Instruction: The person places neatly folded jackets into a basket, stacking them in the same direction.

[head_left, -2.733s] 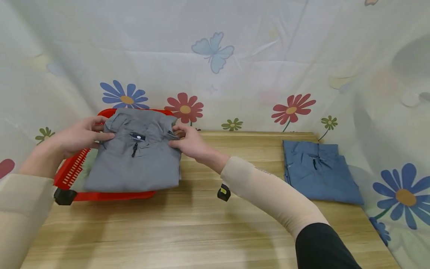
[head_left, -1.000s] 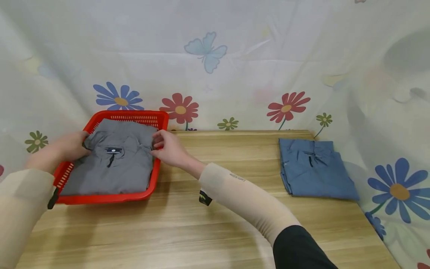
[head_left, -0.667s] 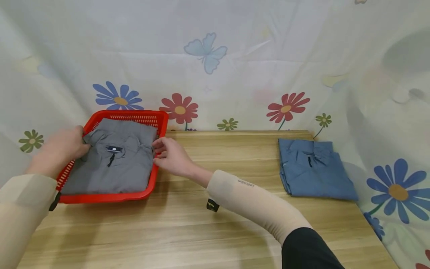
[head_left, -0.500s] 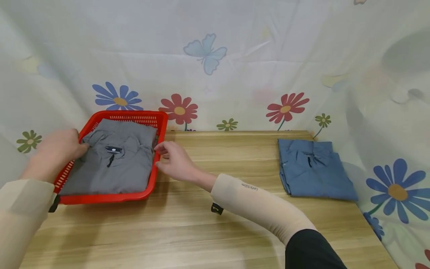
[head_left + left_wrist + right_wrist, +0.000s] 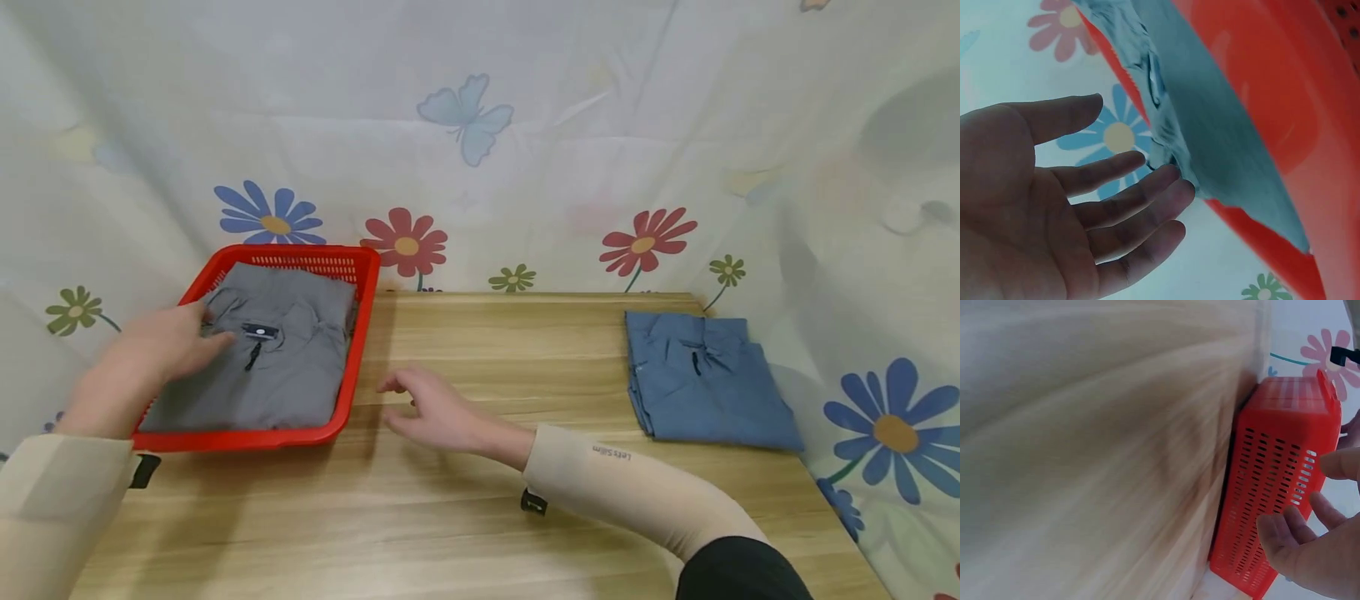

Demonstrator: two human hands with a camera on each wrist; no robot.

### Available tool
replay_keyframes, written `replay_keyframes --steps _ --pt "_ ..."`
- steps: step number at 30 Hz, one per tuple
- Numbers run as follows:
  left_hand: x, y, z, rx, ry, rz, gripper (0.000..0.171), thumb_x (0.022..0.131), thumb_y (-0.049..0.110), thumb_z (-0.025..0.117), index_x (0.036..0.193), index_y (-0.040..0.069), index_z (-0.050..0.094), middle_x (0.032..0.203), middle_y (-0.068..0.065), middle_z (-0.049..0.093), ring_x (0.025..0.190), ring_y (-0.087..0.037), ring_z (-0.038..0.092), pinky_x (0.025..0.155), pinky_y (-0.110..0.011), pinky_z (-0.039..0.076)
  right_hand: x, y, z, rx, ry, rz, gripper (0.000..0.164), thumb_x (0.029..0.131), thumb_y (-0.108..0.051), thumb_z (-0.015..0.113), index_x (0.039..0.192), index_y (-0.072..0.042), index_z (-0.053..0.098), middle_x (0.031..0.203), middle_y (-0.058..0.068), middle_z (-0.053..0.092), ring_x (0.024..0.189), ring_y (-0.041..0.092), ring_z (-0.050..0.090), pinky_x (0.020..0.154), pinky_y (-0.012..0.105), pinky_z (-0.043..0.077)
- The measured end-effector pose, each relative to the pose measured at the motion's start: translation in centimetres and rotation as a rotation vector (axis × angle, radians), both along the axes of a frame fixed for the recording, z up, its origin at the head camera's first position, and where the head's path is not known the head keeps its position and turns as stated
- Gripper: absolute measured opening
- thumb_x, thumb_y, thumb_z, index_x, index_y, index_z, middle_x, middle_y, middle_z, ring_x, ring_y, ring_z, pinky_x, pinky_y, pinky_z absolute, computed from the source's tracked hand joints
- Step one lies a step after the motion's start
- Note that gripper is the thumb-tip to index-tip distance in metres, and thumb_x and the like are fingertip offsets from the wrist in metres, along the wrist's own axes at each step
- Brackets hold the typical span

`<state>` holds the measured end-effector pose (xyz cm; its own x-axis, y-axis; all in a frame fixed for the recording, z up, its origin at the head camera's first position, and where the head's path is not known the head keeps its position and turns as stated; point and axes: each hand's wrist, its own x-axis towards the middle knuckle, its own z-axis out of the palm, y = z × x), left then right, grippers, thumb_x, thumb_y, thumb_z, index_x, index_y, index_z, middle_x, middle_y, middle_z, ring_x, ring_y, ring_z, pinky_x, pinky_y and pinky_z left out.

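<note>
Grey folded fabric garment [image 5: 292, 383], kinda crinkly up top, with a dark rectangular label [image 5: 260, 332] and skinny black tab [image 5: 253, 357], lying in the red slotted plastic basket [image 5: 240, 440]. Left hand [image 5: 153, 350] is over its left edge, fingers spread; can't tell if they're touching. Right hand [image 5: 442, 415]'s near the basket, thumb and fingers apart.
</note>
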<state>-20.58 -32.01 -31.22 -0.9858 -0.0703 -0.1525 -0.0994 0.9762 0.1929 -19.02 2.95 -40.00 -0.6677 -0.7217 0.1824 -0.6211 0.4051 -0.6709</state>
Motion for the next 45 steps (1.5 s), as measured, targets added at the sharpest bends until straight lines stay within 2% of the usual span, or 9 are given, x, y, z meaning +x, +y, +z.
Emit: replay_keyframes --steps 7,12,18,24,31,35,39,42,45 --pt "1.0 1.7 0.4 0.006 -0.02 -0.037 0.067 0.097 0.037 0.068 0.134 -0.015 0.047 0.12 -0.042 0.051 0.103 -0.055 0.049 0.076 -0.066 0.051 1.7 2.5 -1.0 0.07 0.018 0.001 0.026 0.099 -0.015 0.067 0.123 -0.006 0.065 0.126 0.005 0.06 0.122 0.021 0.056 0.104 0.03 0.045" --pt "1.4 3.4 0.2 0.036 0.013 -0.091 0.065 0.097 0.037 0.068 0.134 -0.014 0.05 0.12 -0.039 0.057 0.098 -0.049 0.056 0.078 -0.064 0.053 2.5 4.5 -1.7 0.118 0.027 -0.045 0.025 0.098 -0.016 0.068 0.122 -0.009 0.066 0.125 0.005 0.061 0.123 0.022 0.055 0.105 0.036 0.046" --pt "1.9 6.1 0.3 0.099 0.039 -0.131 0.062 0.098 0.035 0.068 0.136 -0.011 0.051 0.113 -0.032 0.062 0.094 -0.042 0.06 0.077 -0.058 0.057 2.8 7.6 -2.2 0.101 -0.032 -0.102 0.024 0.098 -0.014 0.069 0.121 -0.006 0.066 0.124 0.007 0.061 0.113 0.028 0.059 0.098 0.043 0.049" --pt "3.1 8.3 0.0 0.173 0.033 -0.132 0.063 0.099 0.041 0.067 0.141 -0.003 0.052 0.118 -0.027 0.061 0.101 -0.04 0.058 0.079 -0.056 0.055 2.6 11.3 -1.9 0.039 -0.082 -0.175 0.024 0.1 -0.012 0.067 0.121 -0.002 0.065 0.125 0.011 0.062 0.12 0.034 0.059 0.101 0.052 0.048" --pt "4.0 10.7 -0.5 0.277 0.068 -0.163 0.054 0.101 0.039 0.065 0.14 0.002 0.056 0.12 -0.021 0.063 0.103 -0.035 0.06 0.081 -0.052 0.056 1.5 16.1 -1.5 -0.003 -0.087 -0.313 0.028 0.1 -0.014 0.068 0.125 -0.002 0.064 0.128 0.016 0.062 0.124 0.041 0.056 0.098 0.06 0.047" --pt "4.4 11.7 -0.9 0.336 0.118 -0.193 0.046 0.102 0.034 0.065 0.136 0.004 0.06 0.117 -0.016 0.066 0.104 -0.033 0.061 0.083 -0.052 0.057 1.0 19.4 -1.4 0.062 -0.091 -0.424 0.035 0.102 -0.02 0.067 0.131 -0.001 0.062 0.133 0.018 0.061 0.108 0.041 0.062 0.093 0.057 0.049" --pt "4.7 12.6 -1.6 0.365 0.145 -0.23 0.042 0.101 0.032 0.067 0.132 0.004 0.062 0.117 -0.014 0.067 0.104 -0.031 0.062 0.088 -0.052 0.055 0.7 22.7 -1.6 0.135 -0.04 -0.523 0.04 0.101 -0.021 0.067 0.134 0.001 0.06 0.136 0.023 0.059 0.106 0.043 0.061 0.091 0.057 0.049" --pt "4.9 13.2 -1.9 0.368 0.17 -0.254 0.04 0.101 0.031 0.068 0.13 0.004 0.063 0.118 -0.014 0.067 0.105 -0.031 0.062 0.09 -0.053 0.054 0.4 24.9 -1.6 0.171 -0.032 -0.581 0.046 0.102 -0.022 0.066 0.138 0.006 0.056 0.14 0.03 0.053 0.129 0.048 0.049 0.101 0.063 0.042" --pt "5.0 13.8 -2.2 0.361 0.195 -0.27 0.04 0.1 0.029 0.069 0.131 0.004 0.063 0.12 -0.014 0.065 0.104 -0.031 0.06 0.089 -0.052 0.055 -0.1 26.9 -1.4 0.205 -0.071 -0.639 0.054 0.104 -0.024 0.063 0.143 0.01 0.049 0.144 0.035 0.046 0.133 0.053 0.041 0.104 0.067 0.037"
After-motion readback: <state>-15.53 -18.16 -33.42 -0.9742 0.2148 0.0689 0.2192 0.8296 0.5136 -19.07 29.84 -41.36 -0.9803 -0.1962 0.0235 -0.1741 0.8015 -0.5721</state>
